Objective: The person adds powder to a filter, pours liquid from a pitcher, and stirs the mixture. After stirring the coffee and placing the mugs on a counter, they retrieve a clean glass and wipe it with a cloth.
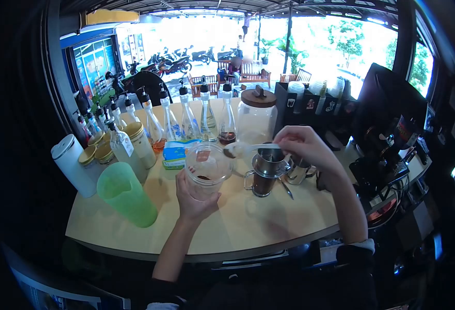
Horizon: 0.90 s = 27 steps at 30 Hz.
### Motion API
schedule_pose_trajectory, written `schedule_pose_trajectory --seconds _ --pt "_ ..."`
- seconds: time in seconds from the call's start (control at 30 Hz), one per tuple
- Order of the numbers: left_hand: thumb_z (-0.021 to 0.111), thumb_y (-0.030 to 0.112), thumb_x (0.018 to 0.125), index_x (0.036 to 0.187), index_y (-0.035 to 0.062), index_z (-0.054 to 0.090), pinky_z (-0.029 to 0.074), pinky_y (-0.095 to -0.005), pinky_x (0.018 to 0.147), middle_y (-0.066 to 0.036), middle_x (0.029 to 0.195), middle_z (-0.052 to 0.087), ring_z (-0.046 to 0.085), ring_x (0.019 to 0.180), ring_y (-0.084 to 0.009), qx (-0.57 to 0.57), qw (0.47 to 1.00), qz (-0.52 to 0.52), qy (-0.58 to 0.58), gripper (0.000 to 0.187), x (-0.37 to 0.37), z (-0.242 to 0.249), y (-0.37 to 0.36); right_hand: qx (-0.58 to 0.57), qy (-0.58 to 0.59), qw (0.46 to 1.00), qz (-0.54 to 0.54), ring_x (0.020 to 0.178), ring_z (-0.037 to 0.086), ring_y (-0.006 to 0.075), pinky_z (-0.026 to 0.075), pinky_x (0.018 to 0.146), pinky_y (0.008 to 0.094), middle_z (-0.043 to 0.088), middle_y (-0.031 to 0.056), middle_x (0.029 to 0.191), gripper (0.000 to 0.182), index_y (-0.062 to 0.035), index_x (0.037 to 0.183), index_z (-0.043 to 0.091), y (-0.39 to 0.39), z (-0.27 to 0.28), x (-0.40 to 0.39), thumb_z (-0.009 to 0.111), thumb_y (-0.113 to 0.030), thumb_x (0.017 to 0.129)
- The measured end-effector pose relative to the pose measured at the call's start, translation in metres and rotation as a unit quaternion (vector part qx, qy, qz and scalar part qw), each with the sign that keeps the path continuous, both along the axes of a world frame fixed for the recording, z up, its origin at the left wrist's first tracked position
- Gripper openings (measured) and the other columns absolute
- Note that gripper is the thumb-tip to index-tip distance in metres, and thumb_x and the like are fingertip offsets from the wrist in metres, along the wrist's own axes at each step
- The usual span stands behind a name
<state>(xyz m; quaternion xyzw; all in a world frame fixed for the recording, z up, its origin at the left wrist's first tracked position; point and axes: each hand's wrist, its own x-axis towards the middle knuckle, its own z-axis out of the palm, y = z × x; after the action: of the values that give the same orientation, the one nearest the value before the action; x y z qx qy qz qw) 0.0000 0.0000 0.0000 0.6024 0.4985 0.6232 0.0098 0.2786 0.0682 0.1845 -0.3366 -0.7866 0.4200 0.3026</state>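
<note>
My left hand (196,199) is wrapped round a clear plastic cup (209,164) with a little dark matter low inside. A pale spoon (253,149) is pinched in my right hand (302,147); its bowl, with something brown in it, is at the cup's right rim. Below my right hand, a metal drip filter (270,164) sits on a glass mug (262,185) of brown liquid. A metal pitcher (297,170) stands just right of the mug, partly hidden by my right hand and wrist.
Pump bottles (208,116) line the counter's back, beside a wooden-lidded jar (257,116). A green pitcher (126,194) and white canister (72,163) stand left. Right are stacked cups (321,90) and a dark machine (392,113). A person (233,70) sits outside.
</note>
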Motion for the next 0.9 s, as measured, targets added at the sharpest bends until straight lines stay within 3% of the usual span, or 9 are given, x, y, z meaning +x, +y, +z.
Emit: schedule_pose_trajectory --seconds 0.07,0.1,0.27,0.47,0.53,0.67,0.9 --pt "0.084 0.014 0.049 0.124 0.0010 0.036 0.037 -0.0372 0.100 -0.011 0.116 0.045 0.047 0.112 -0.0223 0.018 0.994 -0.048 -0.093 0.090 0.009 -0.006 0.002 0.058 0.032 0.998 -0.004 0.061 0.050 0.0005 0.037 0.051 0.0154 0.057 -0.0025 0.069 0.011 -0.0017 0.091 0.065 0.003 0.001 0.020 0.059 -0.008 0.085" --pt "0.084 0.014 0.049 0.124 0.0010 0.036 0.037 -0.0372 0.100 -0.011 0.116 0.045 0.047 0.112 -0.0223 0.011 0.997 -0.053 -0.059 0.090 -0.004 0.006 0.006 0.054 0.067 0.996 -0.011 0.061 0.050 0.0005 0.037 0.051 0.0154 0.057 -0.0025 0.069 0.011 -0.0017 0.091 0.065 0.010 -0.009 0.027 0.059 -0.008 0.085" --pt "0.085 0.011 0.051 0.124 0.0020 0.035 0.045 -0.0368 0.093 -0.012 0.115 0.050 0.052 0.107 -0.0222 -0.036 0.959 -0.126 -0.250 0.089 0.013 -0.005 0.011 0.063 0.046 0.994 -0.078 0.063 0.050 0.0022 0.040 0.055 0.0179 0.057 -0.0023 0.069 0.008 0.0000 0.088 0.064 0.026 -0.012 0.067 0.058 -0.004 0.085" --pt "0.083 0.005 0.052 0.130 0.0035 0.031 0.046 -0.0368 0.093 -0.013 0.119 0.050 0.052 0.110 -0.0230 -0.029 0.963 -0.126 -0.236 0.094 0.010 -0.016 0.023 0.098 0.040 0.987 -0.120 0.064 0.051 0.0034 0.042 0.059 0.0203 0.055 -0.0019 0.065 0.009 0.0022 0.087 0.063 0.045 -0.040 0.079 0.058 -0.005 0.084" --pt "0.083 0.004 0.052 0.132 0.0036 0.029 0.045 -0.0371 0.094 -0.013 0.120 0.049 0.051 0.111 -0.0232 -0.028 0.964 -0.119 -0.237 0.096 0.015 -0.009 0.021 0.168 0.026 0.979 -0.115 0.064 0.046 0.0014 0.038 0.056 0.0206 0.052 -0.0039 0.066 0.009 0.0007 0.088 0.063 0.049 -0.047 0.080 0.058 -0.006 0.085" --pt "0.082 0.004 0.051 0.135 0.0042 0.028 0.044 -0.0376 0.096 -0.012 0.125 0.045 0.048 0.115 -0.0233 -0.022 0.955 -0.117 -0.272 0.100 0.026 -0.004 0.022 0.159 0.004 0.979 -0.125 0.063 0.047 0.0021 0.038 0.056 0.0216 0.052 -0.0027 0.065 0.010 0.0008 0.090 0.063 0.045 -0.043 0.079 0.058 -0.006 0.085" --pt "0.083 0.005 0.050 0.134 0.0029 0.028 0.041 -0.0363 0.099 -0.011 0.125 0.045 0.048 0.115 -0.0226 0.005 0.964 -0.097 -0.247 0.101 0.022 -0.022 0.029 0.204 -0.002 0.971 -0.128 0.059 0.056 0.0104 0.044 0.055 0.0260 0.059 0.0067 0.066 0.009 0.0000 0.089 0.063 0.048 -0.046 0.084 0.059 -0.006 0.083"
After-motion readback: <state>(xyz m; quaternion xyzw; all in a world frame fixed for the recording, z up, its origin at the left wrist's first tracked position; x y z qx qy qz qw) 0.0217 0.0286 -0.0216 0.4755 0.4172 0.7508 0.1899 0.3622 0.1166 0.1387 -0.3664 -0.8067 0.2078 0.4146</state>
